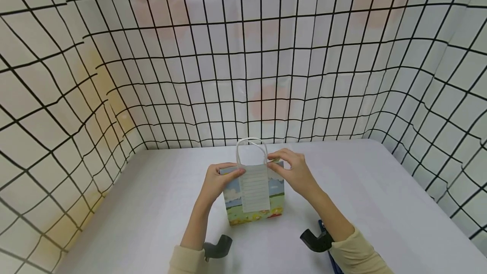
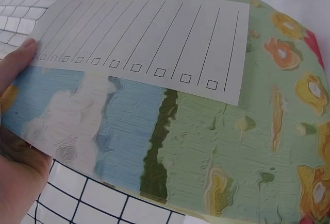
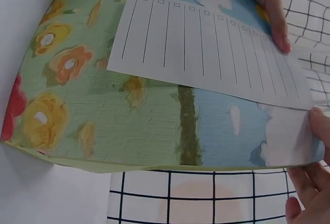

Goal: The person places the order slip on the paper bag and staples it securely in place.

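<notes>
A small paper gift bag (image 1: 233, 208) painted with sky, clouds, grass and flowers stands on the table, its white handles (image 1: 237, 152) up. Against its front lies a white checklist sheet (image 1: 255, 189) with ruled lines and little boxes (image 2: 160, 72). My left hand (image 1: 214, 180) pinches the bag's top left part, thumb on the sheet's upper corner and fingers behind the rim. At the top right, my right hand (image 1: 297, 173) pinches the bag's rim, thumb in front beside the sheet's edge (image 3: 258, 100). The bag's inside is hidden.
The white table (image 1: 152, 206) ends at a pale wall with a black grid (image 1: 262, 75), which continues on both sides. A black curved piece (image 1: 218, 247) sits by the left wrist, another (image 1: 316, 241) by the right. A dark blue object (image 1: 335, 264) lies partly under the right forearm.
</notes>
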`<state>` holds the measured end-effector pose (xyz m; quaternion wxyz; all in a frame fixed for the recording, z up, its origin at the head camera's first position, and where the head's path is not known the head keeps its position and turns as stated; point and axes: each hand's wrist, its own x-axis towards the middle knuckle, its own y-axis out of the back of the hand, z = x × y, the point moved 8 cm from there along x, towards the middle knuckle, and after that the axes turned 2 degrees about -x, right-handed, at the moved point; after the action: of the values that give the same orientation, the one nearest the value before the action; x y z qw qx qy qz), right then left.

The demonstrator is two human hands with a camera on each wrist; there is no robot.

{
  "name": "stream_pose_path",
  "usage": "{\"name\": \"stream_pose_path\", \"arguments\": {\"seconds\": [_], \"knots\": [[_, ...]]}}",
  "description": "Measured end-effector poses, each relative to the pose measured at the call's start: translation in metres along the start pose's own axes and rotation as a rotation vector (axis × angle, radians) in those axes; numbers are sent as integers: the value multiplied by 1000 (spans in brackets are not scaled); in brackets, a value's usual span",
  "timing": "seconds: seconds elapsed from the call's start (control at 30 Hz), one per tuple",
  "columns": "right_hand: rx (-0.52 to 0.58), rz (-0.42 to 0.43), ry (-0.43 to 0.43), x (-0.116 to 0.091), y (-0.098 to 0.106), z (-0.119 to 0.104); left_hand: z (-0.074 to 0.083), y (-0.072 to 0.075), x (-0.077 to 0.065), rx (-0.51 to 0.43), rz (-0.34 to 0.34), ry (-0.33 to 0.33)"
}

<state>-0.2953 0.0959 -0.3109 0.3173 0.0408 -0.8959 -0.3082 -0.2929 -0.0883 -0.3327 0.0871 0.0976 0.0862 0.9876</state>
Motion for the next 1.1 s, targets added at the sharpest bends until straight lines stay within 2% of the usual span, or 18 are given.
{"name": "stream_pose_path", "arguments": {"seconds": [0.27, 0.37, 0.5, 0.73, 0.83, 0.93, 1.1], "knots": [[25, 53, -58, -12, 6, 9, -25, 3, 11, -3, 0, 11], [53, 72, -92, -17, 10, 13, -29, 3, 14, 2, -4, 4], [75, 79, -164, -27, 14, 21, -26, 3, 14, 11, -5, 14], [45, 86, -285, -56, 19, 35, -2, 1, 3, 38, -9, 20], [18, 103, -316, -69, 20, 40, 1, 1, 2, 40, -12, 7], [-12, 116, -348, -83, 21, 45, -1, 2, 3, 37, -12, 3], [-70, 140, -409, -107, 26, 54, -21, 4, 12, 25, -10, -8]]}}
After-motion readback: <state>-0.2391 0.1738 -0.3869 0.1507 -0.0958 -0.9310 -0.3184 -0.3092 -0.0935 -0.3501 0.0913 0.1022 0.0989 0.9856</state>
